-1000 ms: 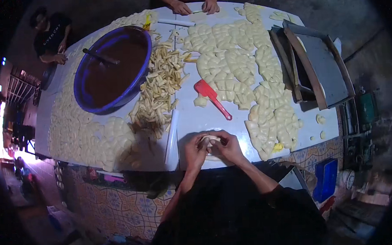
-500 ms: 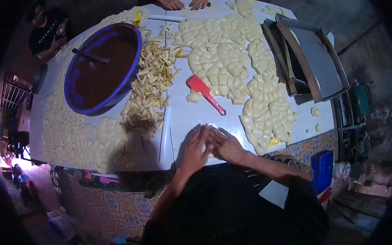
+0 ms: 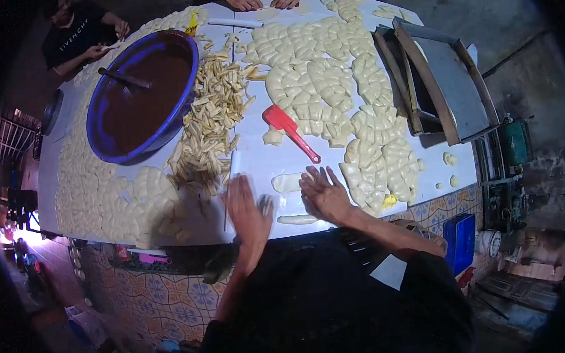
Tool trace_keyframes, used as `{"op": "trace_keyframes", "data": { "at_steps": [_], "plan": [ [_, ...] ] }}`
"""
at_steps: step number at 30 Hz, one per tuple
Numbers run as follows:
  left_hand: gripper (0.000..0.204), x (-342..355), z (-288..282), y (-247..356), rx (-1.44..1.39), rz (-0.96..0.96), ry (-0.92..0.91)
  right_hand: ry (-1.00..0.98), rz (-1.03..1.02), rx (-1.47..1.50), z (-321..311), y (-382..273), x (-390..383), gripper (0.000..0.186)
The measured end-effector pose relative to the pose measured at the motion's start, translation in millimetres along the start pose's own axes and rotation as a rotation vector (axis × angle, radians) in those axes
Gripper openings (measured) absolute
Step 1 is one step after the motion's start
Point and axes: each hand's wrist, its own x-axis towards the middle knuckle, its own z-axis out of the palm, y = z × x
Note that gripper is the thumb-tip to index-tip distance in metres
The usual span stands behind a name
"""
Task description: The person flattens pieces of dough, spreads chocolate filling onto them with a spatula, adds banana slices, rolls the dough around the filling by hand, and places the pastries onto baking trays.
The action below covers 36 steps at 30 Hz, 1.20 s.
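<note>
On the white table, my right hand [image 3: 327, 196] lies palm down with its fingers spread, its fingertips at the right end of a flattened strip of dough [image 3: 286, 182]. A thin dough roll [image 3: 297, 220] lies nearer the table's front edge. My left hand [image 3: 247, 211], somewhat blurred, has its fingers stretched out over a slim white rod [image 3: 236, 162]; the hand covers part of the rod. Beyond my right hand lies a red, broad-bladed plastic tool [image 3: 291, 133] with a hole in its handle. Many pale dough pieces [image 3: 319, 80] spread behind and to the right.
A blue basin [image 3: 188, 111] of brown liquid holds a dark-handled utensil [image 3: 124, 78]. Beside it are heaped yellowish-brown strips [image 3: 210, 107]. Shallow trays [image 3: 445, 84] stack at the right. Another person's hands [image 3: 265, 0] work at the far edge; a second person [image 3: 81, 34] stands far left.
My hands have parted: the left moved left to the rod, the right slightly right. The flattened dough strip and thin roll now show. The person at far left has raised their hands.
</note>
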Motion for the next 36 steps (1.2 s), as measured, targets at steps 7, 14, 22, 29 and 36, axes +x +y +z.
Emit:
{"op": "trace_keyframes", "data": {
  "at_steps": [7, 14, 22, 29, 36],
  "plan": [
    [0.043, -21, -17, -25, -0.092, 0.123, -0.144, 0.151, -0.093, 0.372, -34, 14, -9, 0.06],
    [0.038, 16, 26, 4, -0.077, 0.267, 0.009, 0.266, 0.022, 0.285, 5, 13, 16, 0.04],
    [0.036, -30, 10, -12, -0.198, 0.281, 0.019, 0.11, -0.098, 0.415, -1, 13, -25, 0.05],
    [0.066, 93, 53, 7, 0.099, -0.029, 0.018, 0.141, 0.177, -0.098, 20, 32, 58, 0.036],
    [0.066, 174, 75, 4, 0.067, 0.058, 0.253, 0.126, 0.334, -0.054, 12, 51, 105, 0.046]
  ]
}}
